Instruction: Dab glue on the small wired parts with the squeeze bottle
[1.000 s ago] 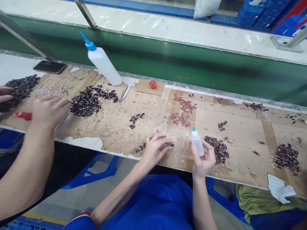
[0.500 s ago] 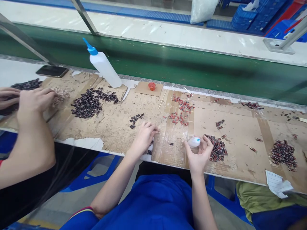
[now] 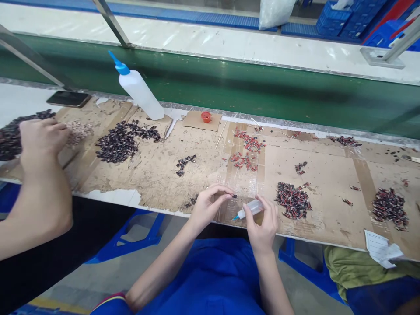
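Note:
Between the thumb and forefinger of my left hand (image 3: pixel 210 203) is a small dark part (image 3: pixel 234 196), too small to make out in detail. My right hand (image 3: pixel 264 221) grips a small clear squeeze bottle (image 3: pixel 254 208), its thin blue tip pointing down and to the left, just below the part. Right beside my right hand lies a pile of small black-and-red parts (image 3: pixel 293 200). Some dark parts (image 3: pixel 192 200) lie behind my left hand, partly covered by it. Farther in, a small group of black parts (image 3: pixel 184 164) rests on the cardboard (image 3: pixel 157 179).
Red parts (image 3: pixel 246 142) lie scattered ahead. A large white bottle with a blue nozzle (image 3: pixel 141 94) leans at the back, near a red cap (image 3: pixel 206 117). At left, a co-worker's hand (image 3: pixel 42 135) works by dark piles (image 3: pixel 117 142). A phone (image 3: pixel 68 99) lies behind.
My left hand has moved right and taken hold of the small dark part that lay on the cardboard. My right hand has turned the squeeze bottle so its tip points down-left.

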`<state>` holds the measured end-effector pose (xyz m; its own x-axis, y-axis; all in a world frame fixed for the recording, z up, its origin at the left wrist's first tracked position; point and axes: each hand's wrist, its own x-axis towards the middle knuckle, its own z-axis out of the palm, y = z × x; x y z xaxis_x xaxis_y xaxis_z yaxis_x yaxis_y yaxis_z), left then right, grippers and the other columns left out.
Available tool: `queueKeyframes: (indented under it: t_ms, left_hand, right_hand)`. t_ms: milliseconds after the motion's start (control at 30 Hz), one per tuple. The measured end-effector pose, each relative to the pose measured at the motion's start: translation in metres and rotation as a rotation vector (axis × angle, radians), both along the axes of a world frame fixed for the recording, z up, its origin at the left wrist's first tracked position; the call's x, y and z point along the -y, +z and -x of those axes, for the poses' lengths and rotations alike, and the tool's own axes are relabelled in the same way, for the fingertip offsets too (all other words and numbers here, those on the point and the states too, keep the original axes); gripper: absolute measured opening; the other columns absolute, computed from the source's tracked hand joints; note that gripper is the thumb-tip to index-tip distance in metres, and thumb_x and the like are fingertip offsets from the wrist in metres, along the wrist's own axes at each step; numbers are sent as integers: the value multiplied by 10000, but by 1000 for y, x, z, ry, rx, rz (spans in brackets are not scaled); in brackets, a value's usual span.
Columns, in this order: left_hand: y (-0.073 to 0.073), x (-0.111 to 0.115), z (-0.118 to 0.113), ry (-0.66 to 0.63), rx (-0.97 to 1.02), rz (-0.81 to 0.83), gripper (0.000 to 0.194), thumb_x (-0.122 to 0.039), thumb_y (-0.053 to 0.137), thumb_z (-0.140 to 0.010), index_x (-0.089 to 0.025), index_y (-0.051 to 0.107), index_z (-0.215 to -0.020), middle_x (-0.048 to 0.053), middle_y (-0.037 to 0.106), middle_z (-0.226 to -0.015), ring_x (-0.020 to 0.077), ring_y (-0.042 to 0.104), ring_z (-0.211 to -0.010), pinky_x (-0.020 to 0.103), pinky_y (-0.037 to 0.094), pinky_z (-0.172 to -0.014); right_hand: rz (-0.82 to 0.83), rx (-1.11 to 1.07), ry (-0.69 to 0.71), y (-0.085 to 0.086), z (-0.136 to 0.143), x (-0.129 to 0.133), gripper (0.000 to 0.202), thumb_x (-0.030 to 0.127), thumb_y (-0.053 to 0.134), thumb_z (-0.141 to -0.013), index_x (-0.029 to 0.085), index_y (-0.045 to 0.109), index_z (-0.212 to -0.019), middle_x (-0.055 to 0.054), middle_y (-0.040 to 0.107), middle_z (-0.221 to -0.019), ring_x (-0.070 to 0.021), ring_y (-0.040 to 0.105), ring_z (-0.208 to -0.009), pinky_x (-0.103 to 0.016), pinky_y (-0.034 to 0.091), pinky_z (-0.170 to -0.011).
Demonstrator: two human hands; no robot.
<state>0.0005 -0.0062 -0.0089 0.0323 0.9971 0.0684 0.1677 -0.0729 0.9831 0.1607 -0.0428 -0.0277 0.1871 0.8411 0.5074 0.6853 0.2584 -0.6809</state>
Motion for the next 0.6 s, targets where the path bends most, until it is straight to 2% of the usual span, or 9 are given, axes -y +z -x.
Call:
queueKeyframes:
  t_ms: [100,200,267,367,500,600]
  left_hand:
    - [-3,1,2,46,23,12,132,-308,692,-807,-191,736,-768,58,746,-802,197,671,-846,335,533,-826]
    - [-3,0,-1,59,70,15,120,-313,717,-789,-200,749,-765,62,759,-798,222,671,-938,371,531,-872]
    - [-2,-2,-7,56,92,-22,142,-336,721,-789,-209,748,-731,61,760,-793,232,662,-977,402,513,-916]
    - [0,-6,-16,43,106,-136,191,-380,719,-793,-225,747,-686,54,747,-791,220,656,-917,411,500,-914]
    - [1,-10,-19,-8,57,-206,234,-411,681,-826,-232,750,-691,45,725,-744,210,647,-849,402,497,-879]
    - [-5,-9,-12,-28,-99,-210,148,-359,703,-816,-230,754,-868,58,744,-853,224,640,-908,416,475,-904]
  right_hand:
    - [24,16,52,3,-13,-13,184,273,575,-896,214,648,-1054,-88,684,-954,-231,601,-927,-413,508,-819]
    - [55,3,131,9,-19,-24,164,313,608,-874,234,689,-993,-74,703,-944,-263,560,-1051,-474,459,-930]
    - [96,-37,212,14,-18,-30,170,347,634,-856,248,703,-976,-64,717,-954,-276,523,-1127,-497,433,-968]
    - [144,-136,313,19,-12,-34,126,337,614,-870,265,717,-873,-40,733,-860,-265,514,-1164,-499,413,-998]
    - [196,-265,293,19,-7,-36,136,327,631,-847,257,713,-764,-44,721,-786,-262,550,-1149,-478,435,-980]
    - [218,-321,213,18,-10,-37,133,333,644,-830,246,713,-758,-55,719,-808,-260,558,-1148,-469,442,-972]
